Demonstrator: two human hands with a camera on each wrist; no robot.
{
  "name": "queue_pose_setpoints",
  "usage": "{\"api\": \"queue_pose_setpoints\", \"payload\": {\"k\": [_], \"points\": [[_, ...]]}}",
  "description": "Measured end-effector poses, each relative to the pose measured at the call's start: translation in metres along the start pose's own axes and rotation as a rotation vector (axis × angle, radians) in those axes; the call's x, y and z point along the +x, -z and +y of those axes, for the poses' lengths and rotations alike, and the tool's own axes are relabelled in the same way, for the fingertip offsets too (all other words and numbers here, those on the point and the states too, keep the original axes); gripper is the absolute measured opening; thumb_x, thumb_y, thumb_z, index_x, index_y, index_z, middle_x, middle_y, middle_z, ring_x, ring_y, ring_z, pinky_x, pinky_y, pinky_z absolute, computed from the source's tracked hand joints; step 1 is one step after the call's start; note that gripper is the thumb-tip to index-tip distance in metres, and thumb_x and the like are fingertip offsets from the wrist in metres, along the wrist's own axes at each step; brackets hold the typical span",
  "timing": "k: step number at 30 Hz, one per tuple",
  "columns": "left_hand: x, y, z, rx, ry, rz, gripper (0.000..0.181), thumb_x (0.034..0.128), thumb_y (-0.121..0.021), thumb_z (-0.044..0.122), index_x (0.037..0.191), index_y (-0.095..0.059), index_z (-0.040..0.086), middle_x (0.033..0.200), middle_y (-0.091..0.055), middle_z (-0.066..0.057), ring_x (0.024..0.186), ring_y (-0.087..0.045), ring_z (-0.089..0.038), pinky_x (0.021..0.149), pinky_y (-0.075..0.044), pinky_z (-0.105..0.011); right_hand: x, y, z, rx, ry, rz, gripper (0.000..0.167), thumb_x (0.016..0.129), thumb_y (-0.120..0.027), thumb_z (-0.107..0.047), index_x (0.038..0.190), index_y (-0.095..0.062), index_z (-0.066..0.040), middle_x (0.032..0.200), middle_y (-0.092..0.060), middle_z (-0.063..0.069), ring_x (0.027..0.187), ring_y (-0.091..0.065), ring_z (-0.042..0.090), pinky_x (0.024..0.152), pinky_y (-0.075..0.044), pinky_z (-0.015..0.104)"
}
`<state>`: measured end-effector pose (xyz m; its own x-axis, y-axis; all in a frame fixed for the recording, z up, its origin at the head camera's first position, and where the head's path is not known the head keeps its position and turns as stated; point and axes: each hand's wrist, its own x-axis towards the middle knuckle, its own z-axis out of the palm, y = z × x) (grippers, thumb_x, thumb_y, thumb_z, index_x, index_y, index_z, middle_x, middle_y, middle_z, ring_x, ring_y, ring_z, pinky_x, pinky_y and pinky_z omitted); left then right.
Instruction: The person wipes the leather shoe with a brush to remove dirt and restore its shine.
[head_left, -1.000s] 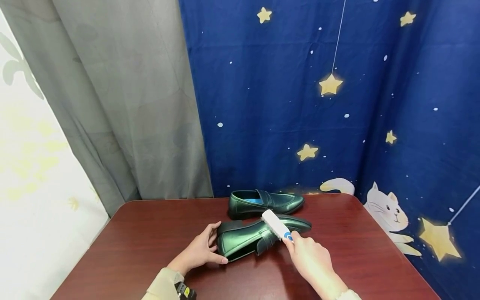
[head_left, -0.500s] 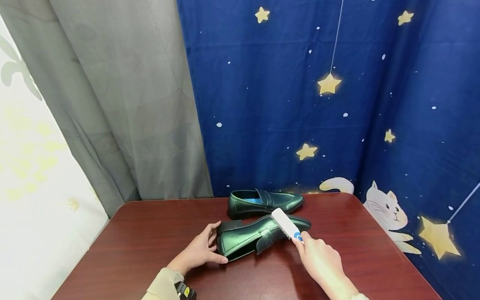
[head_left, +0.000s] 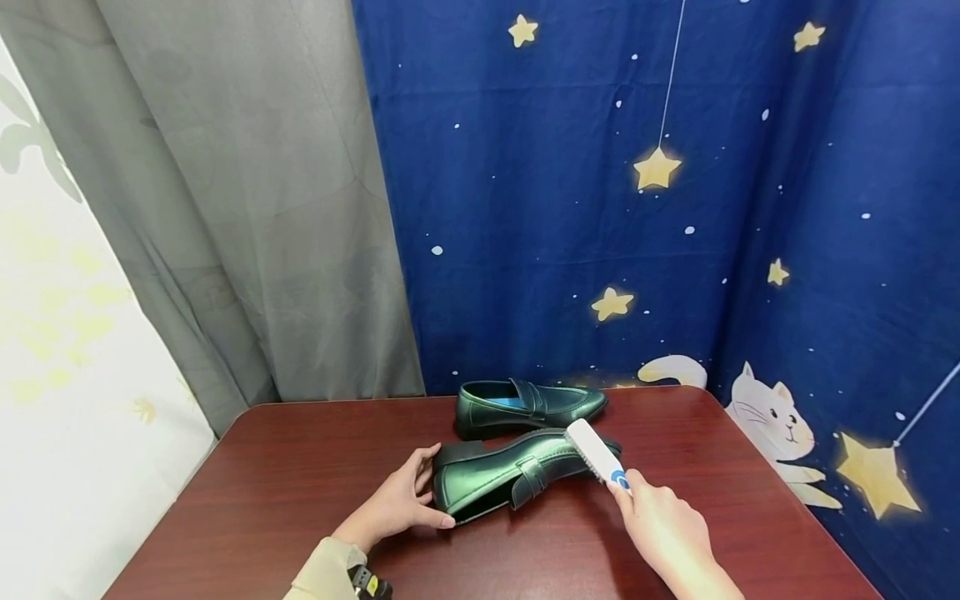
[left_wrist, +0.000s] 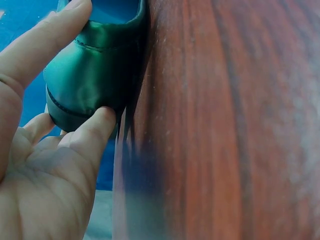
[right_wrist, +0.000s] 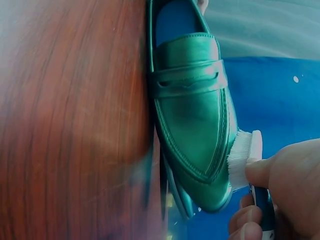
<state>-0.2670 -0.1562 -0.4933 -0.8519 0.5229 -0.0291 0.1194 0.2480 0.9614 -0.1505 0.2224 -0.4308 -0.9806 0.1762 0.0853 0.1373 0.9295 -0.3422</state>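
A dark green loafer (head_left: 495, 475) lies on its side on the table, its toe to the right. My left hand (head_left: 401, 498) grips it around the heel, the thumb at the opening's rim; the left wrist view shows fingers on the heel (left_wrist: 85, 80). In my right hand (head_left: 663, 525) is a white brush (head_left: 596, 450), held by its handle. Its white bristles (right_wrist: 240, 157) touch the side of the shoe near the toe in the right wrist view. Part of the toe is hidden behind the brush in the head view.
A second green loafer (head_left: 528, 408) stands upright just behind the first, toe also right. Both are on a reddish-brown wooden table (head_left: 300, 467). A blue star-patterned curtain (head_left: 540, 208) and a grey curtain (head_left: 292, 208) hang behind the table's far edge.
My right hand has moved the brush rightward along the shoe, from near the strap to near the toe. The left hand and both loafers have stayed in place.
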Motion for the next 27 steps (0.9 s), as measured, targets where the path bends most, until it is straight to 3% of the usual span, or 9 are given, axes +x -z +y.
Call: {"api": "queue_pose_setpoints", "payload": {"k": [16, 27], "points": [[0.000, 0.000, 0.000, 0.001, -0.012, -0.002, 0.116, 0.0704, -0.093, 0.012, 0.159, -0.019, 0.009, 0.168, -0.006, -0.023, 0.154, -0.013, -0.041, 0.111, -0.041, -0.052, -0.004, 0.002, 0.024, -0.005, -0.024, 0.006, 0.029, 0.101, -0.057, -0.041, 0.104, -0.058, -0.013, 0.079, -0.066, 0.011, 0.063, -0.059, 0.028, 0.052, -0.042, 0.046], [0.000, -0.001, 0.001, -0.001, -0.011, 0.000, 0.116, 0.0702, -0.093, 0.012, 0.159, -0.019, 0.009, 0.168, -0.006, -0.025, 0.154, -0.013, -0.042, 0.111, -0.041, -0.052, -0.003, 0.004, 0.035, -0.006, -0.068, -0.078, 0.037, 0.102, -0.053, -0.045, 0.112, -0.058, -0.010, 0.083, -0.066, 0.010, 0.066, -0.058, 0.025, 0.055, -0.044, 0.045]]}}
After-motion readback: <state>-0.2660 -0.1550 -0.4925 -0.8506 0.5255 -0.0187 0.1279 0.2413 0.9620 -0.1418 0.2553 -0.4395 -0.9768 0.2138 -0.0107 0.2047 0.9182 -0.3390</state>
